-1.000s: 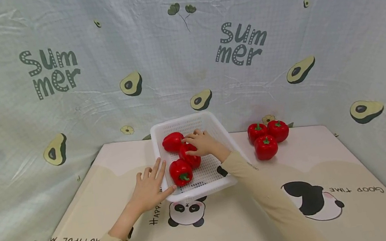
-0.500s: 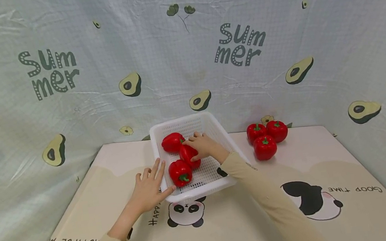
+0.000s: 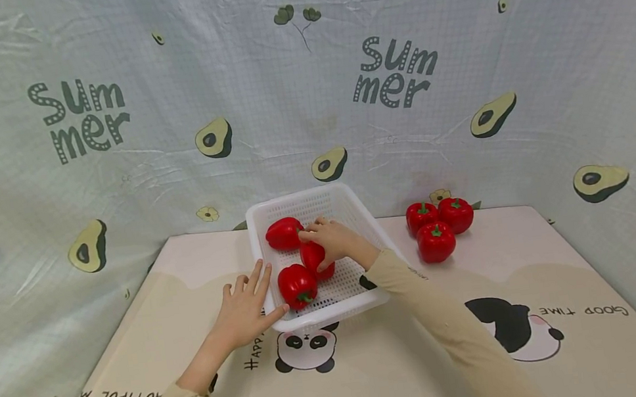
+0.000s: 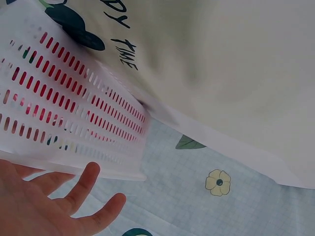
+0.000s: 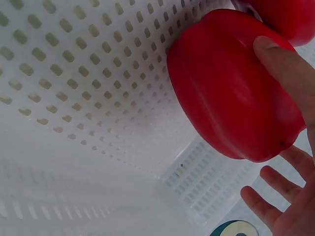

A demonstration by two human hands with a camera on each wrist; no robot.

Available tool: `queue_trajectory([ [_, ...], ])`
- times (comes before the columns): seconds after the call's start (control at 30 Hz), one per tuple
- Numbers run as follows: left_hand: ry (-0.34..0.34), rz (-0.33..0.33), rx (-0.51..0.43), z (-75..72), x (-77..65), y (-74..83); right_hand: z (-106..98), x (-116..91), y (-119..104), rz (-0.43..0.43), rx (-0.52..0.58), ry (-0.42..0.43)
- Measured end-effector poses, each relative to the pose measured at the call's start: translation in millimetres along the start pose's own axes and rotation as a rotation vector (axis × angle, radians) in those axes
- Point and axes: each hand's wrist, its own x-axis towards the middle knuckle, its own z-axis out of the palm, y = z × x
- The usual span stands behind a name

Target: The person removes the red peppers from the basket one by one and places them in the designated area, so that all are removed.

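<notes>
The right hand (image 3: 335, 239) grasps the middle red pepper (image 3: 312, 257) inside the white basket (image 3: 344, 290), its thumb on the near side; in the right wrist view several other fingers stand clear of the skin. The left hand (image 3: 244, 313), fingers spread and holding nothing, lies along the basket's left rim, though whether every fingertip touches is hard to say. Also in the basket are the far red pepper (image 3: 284, 234) and the near red pepper (image 3: 297, 286), both left of the right hand. Three more peppers (image 3: 436, 242) sit clustered to the right on the table (image 3: 386, 369), well apart from both hands. The backdrop cloth (image 3: 257, 87) reads "SUMMER" twice; the table shows "GOOD TIME" upside down at right, "AUTIFUL" at near left, and "HAPP" by the basket.
</notes>
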Motion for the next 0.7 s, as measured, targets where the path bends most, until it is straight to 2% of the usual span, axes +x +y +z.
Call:
queue_trajectory([
  [0.33,0.007,0.002,-0.007,1.7,0.5,1.1,0.4,-4.5,-0.9,0.014,-0.019,-0.078],
  [0.5,0.010,0.000,-0.005,3.7,0.4,1.0,1.2,-5.3,0.0,0.009,-0.052,-0.068],
  [0.7,0.018,-0.004,-0.007,4.7,0.6,0.1,-0.1,-5.9,4.6,0.000,-0.040,-0.044],
])
